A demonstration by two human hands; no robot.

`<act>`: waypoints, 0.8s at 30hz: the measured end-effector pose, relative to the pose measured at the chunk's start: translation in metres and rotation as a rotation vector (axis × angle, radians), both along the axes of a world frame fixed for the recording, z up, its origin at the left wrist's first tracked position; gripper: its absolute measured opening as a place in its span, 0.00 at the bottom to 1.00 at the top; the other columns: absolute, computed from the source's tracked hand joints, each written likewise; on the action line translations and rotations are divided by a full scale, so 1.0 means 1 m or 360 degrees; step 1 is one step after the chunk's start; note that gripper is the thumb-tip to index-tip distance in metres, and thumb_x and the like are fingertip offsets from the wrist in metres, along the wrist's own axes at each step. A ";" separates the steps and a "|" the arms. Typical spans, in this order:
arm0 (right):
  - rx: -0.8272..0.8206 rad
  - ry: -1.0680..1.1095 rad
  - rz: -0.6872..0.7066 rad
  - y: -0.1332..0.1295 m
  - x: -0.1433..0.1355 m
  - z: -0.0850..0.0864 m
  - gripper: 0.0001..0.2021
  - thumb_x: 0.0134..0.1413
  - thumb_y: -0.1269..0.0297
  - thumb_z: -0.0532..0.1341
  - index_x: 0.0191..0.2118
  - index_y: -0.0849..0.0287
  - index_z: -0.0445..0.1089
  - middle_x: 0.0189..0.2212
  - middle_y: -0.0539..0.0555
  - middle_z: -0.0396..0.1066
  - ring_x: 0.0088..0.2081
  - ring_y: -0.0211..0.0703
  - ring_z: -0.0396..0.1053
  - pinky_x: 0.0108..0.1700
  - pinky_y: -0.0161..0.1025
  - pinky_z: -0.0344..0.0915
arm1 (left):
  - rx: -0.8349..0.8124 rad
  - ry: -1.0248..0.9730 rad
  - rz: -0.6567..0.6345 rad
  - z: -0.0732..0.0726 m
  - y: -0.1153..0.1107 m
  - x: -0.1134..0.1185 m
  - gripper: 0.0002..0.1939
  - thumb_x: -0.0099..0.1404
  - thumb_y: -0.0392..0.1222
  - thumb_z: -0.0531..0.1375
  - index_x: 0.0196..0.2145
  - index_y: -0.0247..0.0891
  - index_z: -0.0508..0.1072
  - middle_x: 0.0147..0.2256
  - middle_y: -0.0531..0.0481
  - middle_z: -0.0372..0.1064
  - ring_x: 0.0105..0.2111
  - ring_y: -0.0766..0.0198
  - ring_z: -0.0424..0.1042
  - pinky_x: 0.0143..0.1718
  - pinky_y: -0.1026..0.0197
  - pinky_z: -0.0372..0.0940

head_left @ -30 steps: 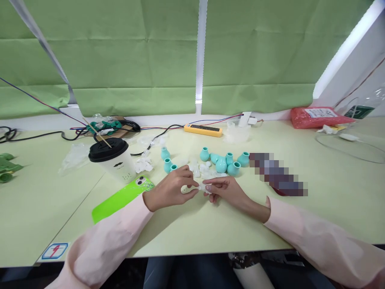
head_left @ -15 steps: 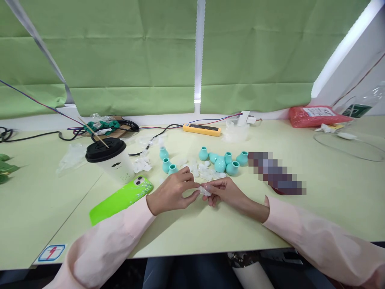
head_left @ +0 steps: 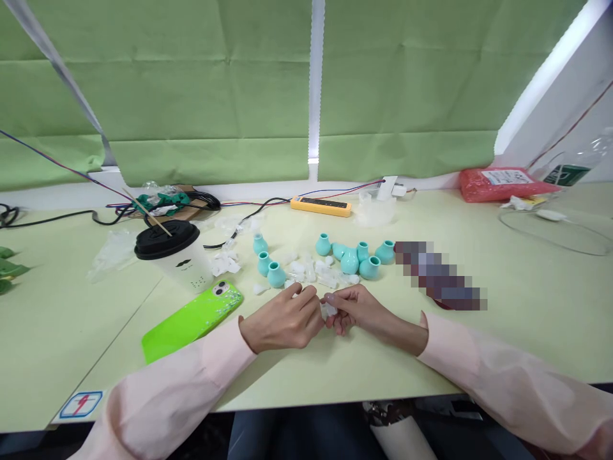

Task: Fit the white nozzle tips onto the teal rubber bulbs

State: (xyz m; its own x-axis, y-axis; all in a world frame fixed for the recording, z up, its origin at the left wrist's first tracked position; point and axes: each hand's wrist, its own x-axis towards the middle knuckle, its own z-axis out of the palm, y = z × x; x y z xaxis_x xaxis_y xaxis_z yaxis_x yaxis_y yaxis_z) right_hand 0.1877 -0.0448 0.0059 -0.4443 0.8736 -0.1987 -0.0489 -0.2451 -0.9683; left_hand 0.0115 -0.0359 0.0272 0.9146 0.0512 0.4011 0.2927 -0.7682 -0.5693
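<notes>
Over the near middle of the table, my right hand (head_left: 361,314) pinches a small translucent plastic piece (head_left: 328,311) between thumb and fingers. My left hand (head_left: 287,319) is closed, knuckles up, with its fingertips at the left end of that piece; they are partly hidden behind the hand. Just beyond my hands lie several loose clear and whitish plastic pieces (head_left: 328,278). Several turquoise vase-shaped pieces with open necks stand around them, one group (head_left: 350,260) to the right and a smaller row (head_left: 276,275) to the left.
A white cup (head_left: 184,271) with a black lid and stick stands left, beside a green-cased phone (head_left: 191,322). A yellow power strip (head_left: 320,206) and cables run along the back. A pixelated dark object (head_left: 438,275) and a red package (head_left: 507,184) are on the right.
My left hand has turned and come slightly nearer me, its knuckles now up and its fingers more curled. My right hand holds the plastic piece in nearly the same spot.
</notes>
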 end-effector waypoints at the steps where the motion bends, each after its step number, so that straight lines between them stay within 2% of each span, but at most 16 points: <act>1: 0.0013 -0.0016 0.0009 -0.001 0.000 0.001 0.17 0.43 0.53 0.57 0.20 0.66 0.66 0.17 0.52 0.68 0.15 0.31 0.63 0.18 0.29 0.60 | -0.0028 0.0002 0.0015 0.001 0.000 0.000 0.07 0.57 0.35 0.52 0.24 0.32 0.65 0.22 0.48 0.62 0.26 0.62 0.61 0.24 0.60 0.56; 5: 0.0078 -0.0057 0.0029 -0.002 -0.001 0.003 0.18 0.42 0.52 0.57 0.20 0.66 0.65 0.17 0.51 0.67 0.15 0.31 0.63 0.18 0.29 0.60 | -0.0192 -0.0001 0.0087 0.003 -0.002 0.002 0.06 0.57 0.37 0.50 0.26 0.33 0.64 0.26 0.47 0.63 0.27 0.62 0.61 0.22 0.62 0.55; 9: 0.0127 -0.0063 0.0011 0.000 0.000 0.001 0.17 0.41 0.52 0.58 0.21 0.65 0.65 0.17 0.51 0.66 0.15 0.32 0.63 0.18 0.30 0.60 | -0.0175 0.0051 0.0060 0.002 -0.003 0.002 0.07 0.57 0.33 0.49 0.25 0.33 0.64 0.24 0.48 0.62 0.26 0.63 0.61 0.20 0.63 0.53; 11: 0.0134 -0.0044 0.0062 0.000 0.001 0.000 0.16 0.43 0.53 0.57 0.22 0.65 0.65 0.18 0.51 0.66 0.16 0.32 0.63 0.19 0.30 0.60 | -0.0265 -0.0013 0.0061 0.002 -0.003 0.002 0.07 0.58 0.35 0.49 0.25 0.33 0.65 0.25 0.47 0.63 0.27 0.62 0.61 0.21 0.63 0.54; 13: 0.0163 -0.0020 0.0117 -0.001 0.001 0.000 0.16 0.44 0.54 0.56 0.24 0.65 0.65 0.19 0.51 0.66 0.17 0.32 0.63 0.21 0.31 0.61 | -0.0592 -0.0214 0.0102 0.002 -0.003 0.001 0.09 0.58 0.38 0.49 0.27 0.33 0.66 0.26 0.46 0.63 0.27 0.63 0.61 0.23 0.62 0.56; 16: 0.0297 -0.0012 0.0090 -0.002 0.000 0.002 0.15 0.46 0.55 0.55 0.28 0.65 0.65 0.20 0.51 0.66 0.18 0.32 0.63 0.21 0.32 0.60 | -0.1391 -0.0628 0.0239 0.002 -0.003 0.001 0.10 0.60 0.40 0.47 0.30 0.33 0.66 0.26 0.48 0.63 0.26 0.67 0.62 0.26 0.64 0.58; 19: 0.0449 -0.0014 -0.0018 -0.004 -0.001 0.003 0.13 0.47 0.56 0.55 0.31 0.63 0.63 0.20 0.50 0.65 0.18 0.32 0.62 0.21 0.33 0.60 | -0.2175 -0.0971 0.0393 0.002 -0.002 0.003 0.11 0.59 0.44 0.48 0.32 0.34 0.65 0.24 0.51 0.63 0.23 0.70 0.62 0.22 0.68 0.58; 22: 0.0551 -0.0027 -0.0066 -0.006 -0.001 0.002 0.11 0.47 0.58 0.55 0.30 0.61 0.61 0.21 0.49 0.64 0.20 0.32 0.62 0.23 0.33 0.60 | -0.2810 -0.0987 0.0393 0.003 0.000 0.005 0.14 0.57 0.48 0.50 0.29 0.33 0.65 0.21 0.52 0.62 0.20 0.70 0.61 0.18 0.68 0.57; 24: 0.0602 -0.0031 -0.0058 -0.007 -0.001 0.001 0.10 0.46 0.58 0.56 0.27 0.61 0.60 0.21 0.48 0.63 0.20 0.31 0.62 0.23 0.33 0.59 | -0.3094 -0.0924 0.0361 0.004 0.001 0.006 0.14 0.56 0.49 0.52 0.27 0.33 0.65 0.20 0.51 0.62 0.19 0.70 0.61 0.17 0.68 0.56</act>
